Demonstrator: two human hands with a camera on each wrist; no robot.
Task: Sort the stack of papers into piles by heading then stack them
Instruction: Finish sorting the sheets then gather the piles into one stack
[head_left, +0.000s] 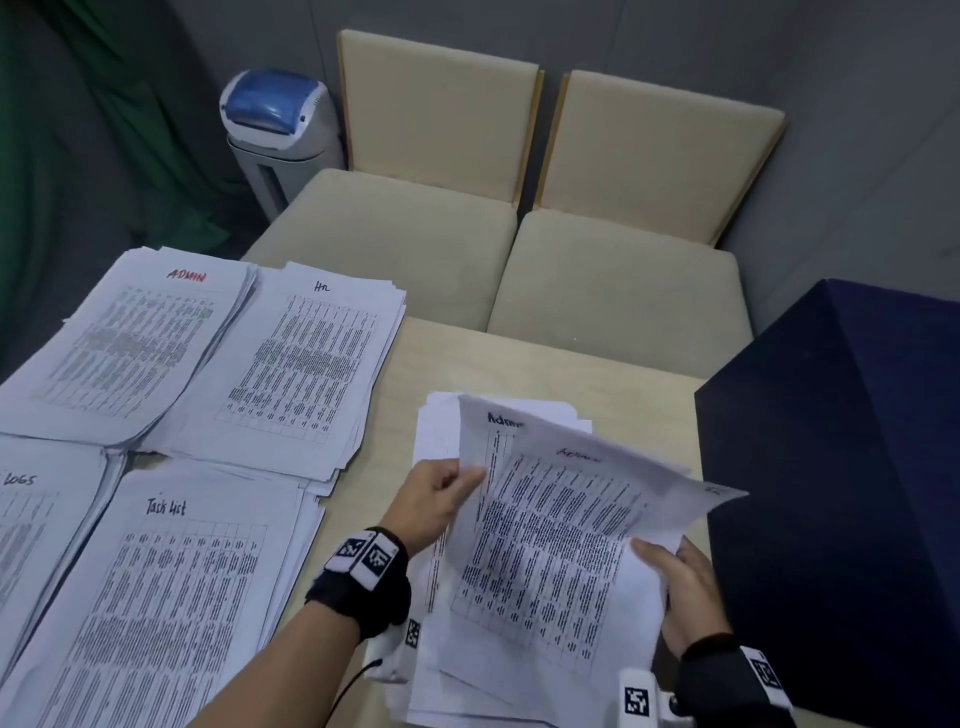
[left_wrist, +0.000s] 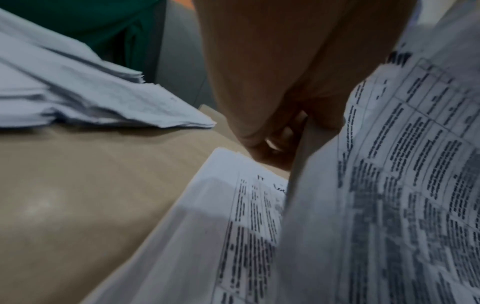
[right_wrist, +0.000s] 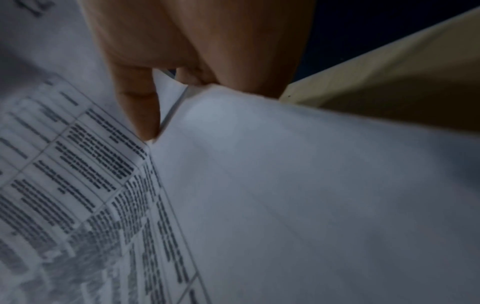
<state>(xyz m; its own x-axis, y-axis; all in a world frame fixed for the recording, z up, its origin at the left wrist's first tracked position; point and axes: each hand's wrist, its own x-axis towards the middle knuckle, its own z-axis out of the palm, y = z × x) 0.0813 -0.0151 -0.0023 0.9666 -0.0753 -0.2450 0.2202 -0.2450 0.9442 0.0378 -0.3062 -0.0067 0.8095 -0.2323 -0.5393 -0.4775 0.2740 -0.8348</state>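
Note:
Four sorted piles lie on the left of the table: "Admin" (head_left: 140, 338), "HR" (head_left: 301, 364), "Logs" (head_left: 31, 519) and "Task List" (head_left: 171, 597). The unsorted stack (head_left: 467, 675) sits in front of me. Two printed sheets are lifted off it: a front sheet (head_left: 561, 530) with a faint heading and, behind it, one headed "Admin" (head_left: 498, 421). My left hand (head_left: 465, 478) pinches their left edge, seen close in the left wrist view (left_wrist: 280, 133). My right hand (head_left: 660, 566) pinches the front sheet's lower right corner (right_wrist: 285, 185), thumb on top (right_wrist: 140, 107).
A large dark blue box (head_left: 831, 467) stands on the table at the right, close to my right hand. Bare tabletop (head_left: 545, 374) shows between the piles and the box. Two beige chairs (head_left: 415, 234) and a white shredder (head_left: 280, 130) stand beyond the table.

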